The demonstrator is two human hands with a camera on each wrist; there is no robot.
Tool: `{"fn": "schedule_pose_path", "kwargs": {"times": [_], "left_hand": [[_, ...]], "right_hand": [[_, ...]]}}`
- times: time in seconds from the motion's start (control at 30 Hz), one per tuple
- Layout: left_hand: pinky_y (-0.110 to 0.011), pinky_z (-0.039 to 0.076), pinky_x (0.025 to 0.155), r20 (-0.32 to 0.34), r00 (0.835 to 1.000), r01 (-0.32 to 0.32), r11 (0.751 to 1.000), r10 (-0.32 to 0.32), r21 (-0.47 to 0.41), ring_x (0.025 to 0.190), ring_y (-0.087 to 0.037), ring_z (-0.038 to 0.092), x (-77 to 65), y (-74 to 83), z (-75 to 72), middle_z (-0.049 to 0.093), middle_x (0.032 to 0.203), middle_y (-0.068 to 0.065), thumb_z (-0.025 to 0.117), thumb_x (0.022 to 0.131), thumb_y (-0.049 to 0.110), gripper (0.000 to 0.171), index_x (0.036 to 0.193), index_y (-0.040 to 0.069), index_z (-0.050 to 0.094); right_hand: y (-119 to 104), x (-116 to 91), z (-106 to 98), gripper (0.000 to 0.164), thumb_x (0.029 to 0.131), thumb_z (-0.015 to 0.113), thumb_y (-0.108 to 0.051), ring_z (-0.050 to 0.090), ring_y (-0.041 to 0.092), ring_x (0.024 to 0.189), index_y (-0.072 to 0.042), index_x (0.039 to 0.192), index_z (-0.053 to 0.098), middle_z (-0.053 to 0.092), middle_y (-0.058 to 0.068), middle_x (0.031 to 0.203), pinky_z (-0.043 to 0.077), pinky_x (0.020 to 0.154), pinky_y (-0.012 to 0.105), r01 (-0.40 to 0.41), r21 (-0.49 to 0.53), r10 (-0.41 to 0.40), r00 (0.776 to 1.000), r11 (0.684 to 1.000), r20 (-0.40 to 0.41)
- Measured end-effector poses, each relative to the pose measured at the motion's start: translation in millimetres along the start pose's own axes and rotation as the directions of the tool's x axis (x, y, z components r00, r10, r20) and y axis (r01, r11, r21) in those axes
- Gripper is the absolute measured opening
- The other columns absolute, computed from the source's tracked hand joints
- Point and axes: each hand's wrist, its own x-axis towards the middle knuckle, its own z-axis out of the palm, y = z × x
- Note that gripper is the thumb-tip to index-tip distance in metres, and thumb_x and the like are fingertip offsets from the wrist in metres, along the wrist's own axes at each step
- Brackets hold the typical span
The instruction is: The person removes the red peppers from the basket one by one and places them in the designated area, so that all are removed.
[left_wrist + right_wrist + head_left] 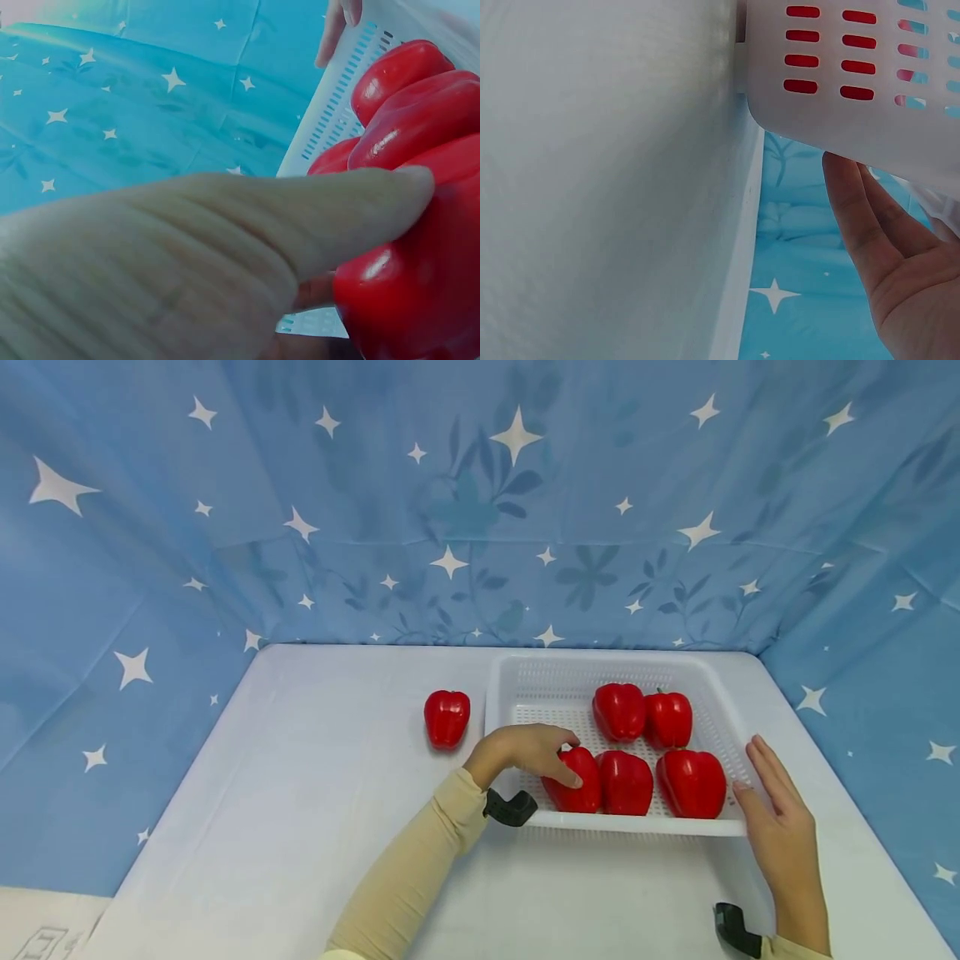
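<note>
Left of centre in the head view, one red bell pepper (447, 718) lies alone on the white bench (300, 793), just beside the white perforated basket (525, 681). The left hand (525, 752) curls its grip round the front-left pepper (581, 785) inside the basket, beside four more. At lower right, the right hand (780, 827) lies flat, fingers straight, against the basket's corner.

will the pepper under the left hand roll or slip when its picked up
The pepper looks glossy, so it may be a bit slippery; the left hand curls over it. Its lobed, blocky shape probably resists rolling far. It is packed beside others in the basket, so neighbours may shift when it lifts.
</note>
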Motion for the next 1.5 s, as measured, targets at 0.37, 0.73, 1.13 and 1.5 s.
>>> {"fn": "schedule_pose_path", "kwargs": {"times": [0.37,0.73,1.13,1.5], "left_hand": [[-0.031,0.059,0.087,-0.001,1.0,-0.011,0.999,0.011,-0.041,0.111,-0.015,0.057,-3.0,-3.1,5.1,0.065,0.122,0.0,0.083,0.09,0.025,0.067,0.149,0.008,0.057],[-0.034,0.061,0.086,0.0,0.998,-0.057,0.993,0.058,-0.106,0.105,-0.013,0.058,-5.7,-5.3,5.9,0.064,0.114,0.001,0.083,0.089,0.019,0.059,0.141,0.006,0.059],[-0.03,0.061,0.079,-0.087,0.991,-0.116,0.984,0.104,-0.139,0.099,-0.012,0.061,-7.7,-4.7,4.9,0.065,0.11,0.003,0.083,0.089,0.018,0.049,0.131,0.009,0.058],[-0.029,0.062,0.078,-0.168,0.976,-0.175,0.96,0.14,-0.22,0.097,-0.01,0.062,-10.3,-6.0,9.2,0.066,0.108,0.006,0.084,0.089,0.019,0.044,0.127,0.013,0.064]], "right_hand": [[-3,-2,2,0.06,0.112,0.051,-0.03,0.016,0.01,0.161,-0.034,0.168,0.032,0.021,-0.023,0.172,0.04,0.104,0.068,-0.004,-0.015,0.004,1.0,1.0,-0.004],[-5,-3,3,0.061,0.112,0.05,-0.032,0.014,0.012,0.162,-0.032,0.169,0.03,0.019,-0.018,0.174,0.04,0.103,0.07,-0.024,-0.021,0.024,1.0,0.999,0.006],[-5,0,0,0.062,0.113,0.049,-0.032,0.012,0.017,0.163,-0.028,0.17,0.027,0.017,-0.008,0.177,0.039,0.104,0.072,-0.031,-0.041,0.031,0.999,0.999,0.014],[-3,0,-4,0.064,0.113,0.047,-0.032,0.01,0.035,0.163,-0.021,0.171,0.024,0.014,0.004,0.178,0.038,0.099,0.078,-0.03,-0.054,0.033,0.998,0.998,0.053]]}}
